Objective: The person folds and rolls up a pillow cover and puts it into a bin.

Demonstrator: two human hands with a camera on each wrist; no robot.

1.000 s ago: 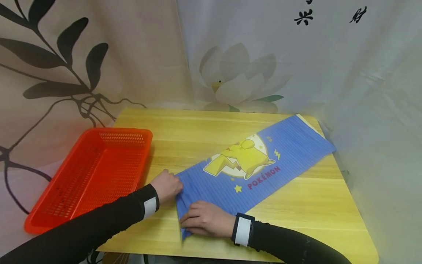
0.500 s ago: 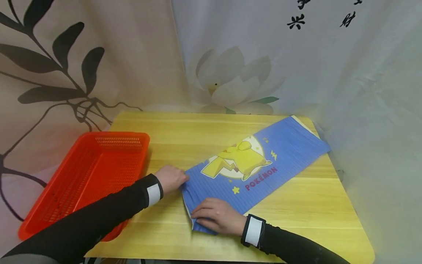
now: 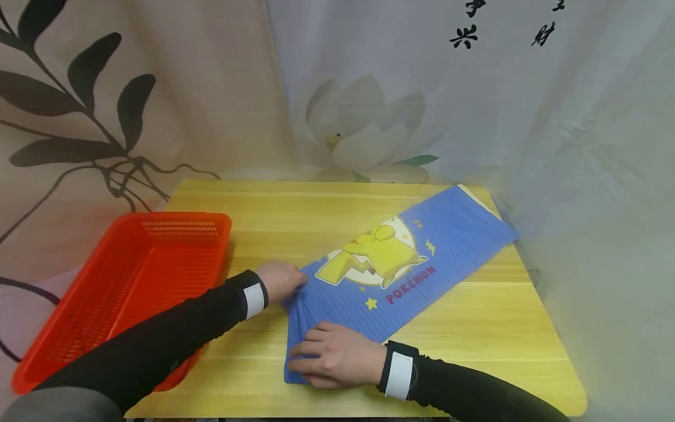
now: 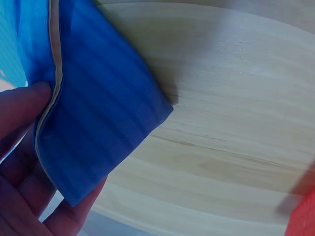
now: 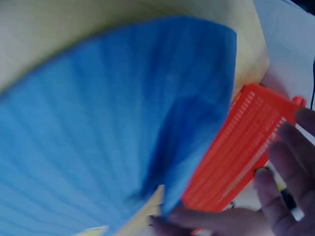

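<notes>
A folded blue ribbed cloth with a yellow cartoon print and the word POKÉMON lies slantwise across the table. My left hand pinches its left end at the far corner. In the left wrist view, the thumb lies over the pale-lined edge of the blue cloth, with fingers beneath. At the near corner of that same end is my right hand, its fingers bent over the fabric. The right wrist view shows a thumb and fingertip meeting at the edge of the cloth, other fingers spread apart.
A red plastic basket with perforated sides stands left of the cloth, partly behind the left sleeve. The yellow wood table has rounded corners. Printed curtains hang behind it and at the right side.
My right hand has shifted slightly left and nearer over the last half second, drawing the near corner along. The pale edge seen there is now hidden, and creases gather beside my left hand.
</notes>
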